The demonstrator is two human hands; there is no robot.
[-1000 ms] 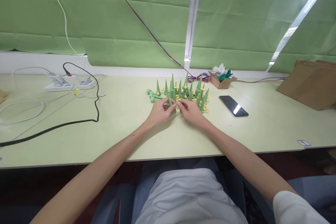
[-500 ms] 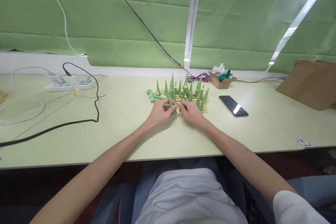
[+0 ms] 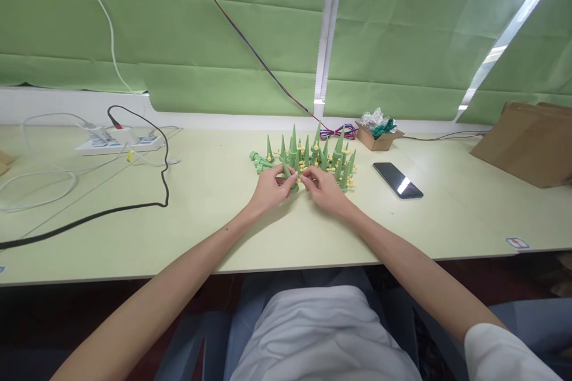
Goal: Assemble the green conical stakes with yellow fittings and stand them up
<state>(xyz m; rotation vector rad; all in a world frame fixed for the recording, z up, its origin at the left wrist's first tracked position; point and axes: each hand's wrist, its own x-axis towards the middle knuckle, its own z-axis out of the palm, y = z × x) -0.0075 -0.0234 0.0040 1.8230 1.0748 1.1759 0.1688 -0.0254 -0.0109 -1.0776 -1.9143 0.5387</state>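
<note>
My left hand (image 3: 273, 186) is closed round a green cone piece (image 3: 287, 171), whose pointed tip leans up and to the left. Close beside it, my right hand (image 3: 324, 188) pinches a small yellow part (image 3: 300, 178) at the cone's right side. Just beyond both hands stands a cluster of upright green cones (image 3: 293, 146), many with little yellow parts on them. Several green pieces (image 3: 260, 161) lie on their sides at the cluster's left end.
On the pale table (image 3: 201, 238), a black phone (image 3: 397, 180) lies right of the cones. Behind it sits a small cardboard box (image 3: 379, 141) of wrapping. A power strip (image 3: 120, 144) with cables is at the left, a large cardboard piece (image 3: 527, 146) at the right.
The cone in my left hand has tilted a little further to the left. My hands have shifted slightly, with a small gap between their fingertips.
</note>
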